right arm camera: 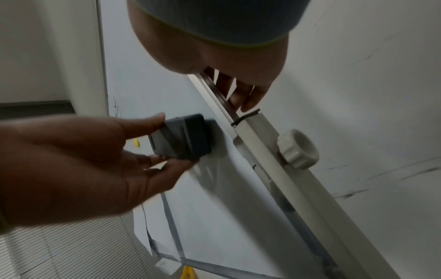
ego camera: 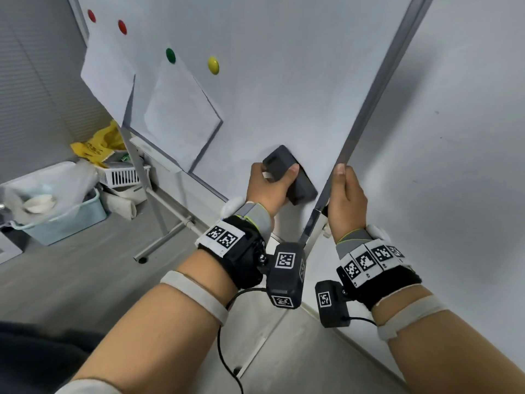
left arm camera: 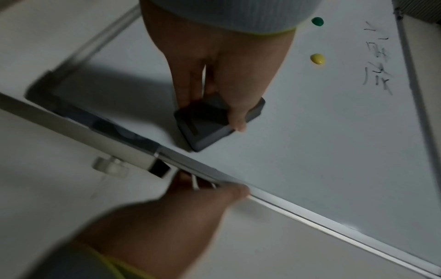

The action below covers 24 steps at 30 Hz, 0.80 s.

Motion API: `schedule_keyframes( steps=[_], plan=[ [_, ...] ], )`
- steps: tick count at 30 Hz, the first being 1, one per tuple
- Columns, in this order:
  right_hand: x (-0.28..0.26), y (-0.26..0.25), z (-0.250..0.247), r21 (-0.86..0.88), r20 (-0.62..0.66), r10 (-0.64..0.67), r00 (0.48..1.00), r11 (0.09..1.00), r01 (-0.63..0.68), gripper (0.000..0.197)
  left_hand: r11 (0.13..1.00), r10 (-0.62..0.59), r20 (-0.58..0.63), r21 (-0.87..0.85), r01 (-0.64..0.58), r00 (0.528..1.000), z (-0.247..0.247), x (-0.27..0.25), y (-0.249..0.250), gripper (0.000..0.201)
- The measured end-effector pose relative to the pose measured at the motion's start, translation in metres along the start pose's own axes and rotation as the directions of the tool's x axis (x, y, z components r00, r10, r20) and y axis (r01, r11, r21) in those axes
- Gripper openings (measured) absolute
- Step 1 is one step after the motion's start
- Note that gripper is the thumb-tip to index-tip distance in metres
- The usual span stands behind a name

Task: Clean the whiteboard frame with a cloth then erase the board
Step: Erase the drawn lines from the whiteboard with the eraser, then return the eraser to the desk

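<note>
Low on the whiteboard (ego camera: pixel 284 89), close to its right-hand frame (ego camera: pixel 377 89), I see the dark eraser (ego camera: pixel 287 173) lying flat against the board, my left hand (ego camera: pixel 270 191) gripping it with thumb and fingers on opposite sides. My right hand (ego camera: pixel 345 200) is wrapped around the frame edge just beside it (fingers curled behind the rail). Farther up the board sit a yellow magnet (ego camera: pixel 213 64) and a green magnet (ego camera: pixel 170 55), with some handwriting (left arm camera: pixel 379 62) near the top edge.

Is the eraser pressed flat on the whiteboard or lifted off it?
Flat on it: the left hand holds the eraser against the whiteboard, with no visible gap.
</note>
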State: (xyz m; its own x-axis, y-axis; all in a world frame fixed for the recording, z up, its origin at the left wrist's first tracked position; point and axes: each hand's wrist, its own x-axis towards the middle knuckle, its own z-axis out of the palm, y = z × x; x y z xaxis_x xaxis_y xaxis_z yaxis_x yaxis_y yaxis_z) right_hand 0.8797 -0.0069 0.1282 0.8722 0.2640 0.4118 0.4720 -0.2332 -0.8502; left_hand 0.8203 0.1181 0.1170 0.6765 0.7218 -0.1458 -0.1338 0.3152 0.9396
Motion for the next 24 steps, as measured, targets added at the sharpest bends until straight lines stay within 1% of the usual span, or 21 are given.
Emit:
schedule_keyframes(
  steps=[1, 2, 4, 5, 6, 8, 9, 10, 11, 12, 13, 14, 15, 16, 18, 19, 20, 21, 22, 23, 24],
  plan=[
    [-0.001, -0.002, -0.001, 0.006, 0.013, 0.008, 1.0, 1.0, -0.008, 0.044, 0.999, -0.008, -0.012, 0.052, 0.008, 1.0, -0.005, -0.001, -0.004, 0.058],
    [-0.002, -0.002, -0.002, 0.009, 0.017, 0.024, 1.0, 1.0, -0.024, 0.043, 0.987, -0.026, -0.04, 0.157, 0.032, 0.999, -0.012, -0.002, -0.012, 0.06],
    [-0.008, 0.001, -0.001, 0.021, 0.005, 0.041, 0.999, 0.999, -0.042, 0.033, 0.915, -0.089, -0.123, 0.383, 0.13, 0.988, -0.035, -0.004, -0.039, 0.059],
    [-0.014, 0.003, 0.0, 0.026, -0.029, 0.037, 0.999, 0.999, -0.037, 0.025, 0.892, -0.113, -0.167, 0.418, 0.175, 0.979, -0.049, -0.005, -0.052, 0.058],
    [-0.02, 0.004, 0.001, 0.035, -0.094, 0.009, 0.996, 0.999, -0.006, 0.021, 0.896, -0.141, -0.192, 0.392, 0.208, 0.971, -0.062, -0.008, -0.059, 0.056],
    [-0.04, 0.004, 0.002, 0.051, -0.209, -0.066, 0.976, 0.996, 0.078, 0.02, 0.941, -0.198, -0.218, 0.23, 0.248, 0.956, -0.082, -0.019, -0.063, 0.051],
    [-0.055, 0.0, 0.004, 0.093, -0.184, -0.088, 0.979, 0.99, 0.106, 0.016, 0.955, -0.219, -0.207, 0.155, 0.253, 0.954, -0.093, -0.026, -0.061, 0.049],
    [-0.071, -0.008, 0.013, 0.152, -0.089, -0.093, 0.992, 0.983, 0.105, 0.014, 0.965, -0.221, -0.198, 0.095, 0.243, 0.955, -0.108, -0.035, -0.056, 0.049],
    [-0.085, -0.015, 0.02, 0.189, 0.029, -0.103, 0.994, 0.977, 0.096, 0.017, 0.972, -0.215, -0.174, 0.055, 0.227, 0.961, -0.12, -0.042, -0.052, 0.05],
    [-0.096, -0.016, 0.032, 0.191, 0.149, -0.108, 0.983, 0.978, 0.078, 0.021, 0.976, -0.207, -0.155, 0.031, 0.214, 0.966, -0.132, -0.05, -0.046, 0.05],
    [-0.107, -0.019, 0.05, 0.177, 0.277, -0.095, 0.956, 0.983, 0.047, 0.024, 0.98, -0.191, -0.165, 0.023, 0.198, 0.968, -0.151, -0.061, -0.039, 0.048],
    [-0.118, -0.023, 0.066, 0.154, 0.393, -0.072, 0.917, 0.988, 0.012, 0.028, 0.985, -0.169, -0.188, -0.003, 0.171, 0.968, -0.171, -0.074, -0.032, 0.044],
    [-0.131, -0.031, 0.087, 0.125, 0.515, -0.034, 0.856, 0.992, -0.035, 0.035, 0.99, -0.143, -0.237, -0.036, 0.139, 0.961, -0.199, -0.091, -0.023, 0.038],
    [-0.139, -0.034, 0.101, 0.072, 0.611, 0.024, 0.791, 0.994, -0.086, 0.045, 0.991, -0.13, -0.254, -0.066, 0.117, 0.958, -0.217, -0.106, -0.017, 0.034],
    [-0.153, -0.041, 0.125, -0.013, 0.787, 0.116, 0.606, 0.985, -0.173, 0.062, 0.985, -0.144, -0.268, -0.126, 0.114, 0.953, -0.249, -0.135, -0.007, 0.031],
    [-0.16, -0.044, 0.136, -0.033, 0.857, 0.124, 0.501, 0.982, -0.186, 0.064, 0.983, -0.154, -0.27, -0.141, 0.119, 0.95, -0.261, -0.149, -0.002, 0.029],
    [-0.176, -0.059, 0.154, -0.023, 0.924, 0.096, 0.371, 0.98, -0.196, 0.061, 0.983, -0.142, -0.307, -0.152, 0.098, 0.941, -0.287, -0.17, 0.004, 0.026],
    [-0.193, -0.074, 0.17, -0.006, 0.963, 0.064, 0.262, 0.977, -0.215, 0.054, 0.983, -0.133, -0.334, -0.166, 0.08, 0.933, -0.309, -0.191, 0.012, 0.025],
    [-0.21, -0.091, 0.185, 0.005, 0.982, 0.042, 0.184, 0.969, -0.249, 0.048, 0.981, -0.124, -0.354, -0.183, 0.061, 0.927, -0.33, -0.21, 0.018, 0.023],
    [-0.229, -0.11, 0.201, 0.014, 0.993, 0.021, 0.119, 0.957, -0.288, 0.041, 0.979, -0.12, -0.383, -0.198, 0.046, 0.916, -0.354, -0.229, 0.023, 0.019],
    [-0.257, -0.132, 0.225, 0.02, 0.999, -0.006, 0.051, 0.956, -0.292, 0.038, 0.978, -0.096, -0.427, -0.209, 0.005, 0.899, -0.387, -0.252, 0.026, 0.014]
  ],
)
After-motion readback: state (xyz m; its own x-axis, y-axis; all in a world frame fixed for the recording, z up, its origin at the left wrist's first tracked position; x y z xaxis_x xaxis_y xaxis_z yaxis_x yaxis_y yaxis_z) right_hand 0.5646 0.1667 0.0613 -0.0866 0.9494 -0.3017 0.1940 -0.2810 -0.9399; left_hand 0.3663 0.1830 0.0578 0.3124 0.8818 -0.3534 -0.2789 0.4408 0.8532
